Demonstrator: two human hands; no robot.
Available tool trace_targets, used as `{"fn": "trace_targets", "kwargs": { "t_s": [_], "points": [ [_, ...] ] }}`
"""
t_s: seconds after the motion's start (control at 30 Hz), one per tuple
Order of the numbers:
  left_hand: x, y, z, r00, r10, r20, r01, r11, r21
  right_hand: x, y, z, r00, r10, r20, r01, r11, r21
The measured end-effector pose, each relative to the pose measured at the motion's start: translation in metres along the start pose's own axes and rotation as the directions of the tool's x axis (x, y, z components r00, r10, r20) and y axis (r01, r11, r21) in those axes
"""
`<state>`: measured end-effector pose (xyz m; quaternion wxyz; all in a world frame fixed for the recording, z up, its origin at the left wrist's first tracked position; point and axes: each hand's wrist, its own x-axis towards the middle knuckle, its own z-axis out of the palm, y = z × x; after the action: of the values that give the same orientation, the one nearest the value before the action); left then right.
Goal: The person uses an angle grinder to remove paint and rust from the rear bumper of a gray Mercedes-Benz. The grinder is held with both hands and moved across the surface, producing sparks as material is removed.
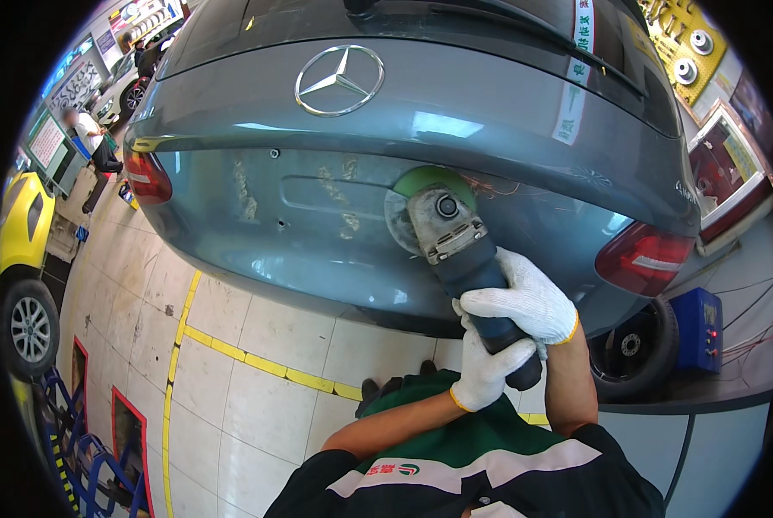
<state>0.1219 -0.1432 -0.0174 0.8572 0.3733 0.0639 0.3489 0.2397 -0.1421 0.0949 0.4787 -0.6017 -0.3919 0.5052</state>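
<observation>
Both my hands wear white knit gloves and grip one angle grinder (pixel 473 268). My left hand (pixel 492 367) closes around the rear of its dark handle. Farther forward, my right hand (pixel 524 298) wraps the dark body. The grinder's round disc (pixel 401 220), partly green, meets the number plate recess in the grey-blue car tailgate (pixel 214 211); the exact contact edge is hidden by the tool head. Thin orange sparks (pixel 494 186) streak out to the right. Rough, pale tan patches (pixel 326 186) mark the recess left of the disc.
Red tail lights (pixel 645 257) flank the tailgate. A loose tyre (pixel 635 350) and a blue box (pixel 697 321) with cables are at the right. Yellow lines (pixel 261 361) cross the tiled floor. A yellow car (pixel 25 220), blue metal frame (pixel 101 466) and another person (pixel 91 134) are on the left.
</observation>
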Motion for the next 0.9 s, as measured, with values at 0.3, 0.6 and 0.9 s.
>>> {"fn": "trace_targets", "kwargs": {
  "t_s": [0.3, 0.6, 0.9],
  "points": [
    [-0.006, -0.011, -0.008, 1.000, -0.008, -0.003, 0.008, 1.000, 0.020, -0.004, 0.005, 0.003, 1.000, -0.007, -0.009, 0.007, 1.000, -0.009],
    [-0.008, -0.004, -0.009, 0.999, -0.032, -0.016, 0.033, 0.996, 0.077, -0.001, 0.012, 0.002, 1.000, -0.005, -0.005, 0.005, 1.000, -0.005],
    [-0.006, 0.005, -0.009, 0.998, -0.052, 0.017, 0.050, 0.993, 0.110, -0.001, 0.004, 0.006, 1.000, -0.006, -0.016, 0.006, 0.999, 0.045]
  ]
}}
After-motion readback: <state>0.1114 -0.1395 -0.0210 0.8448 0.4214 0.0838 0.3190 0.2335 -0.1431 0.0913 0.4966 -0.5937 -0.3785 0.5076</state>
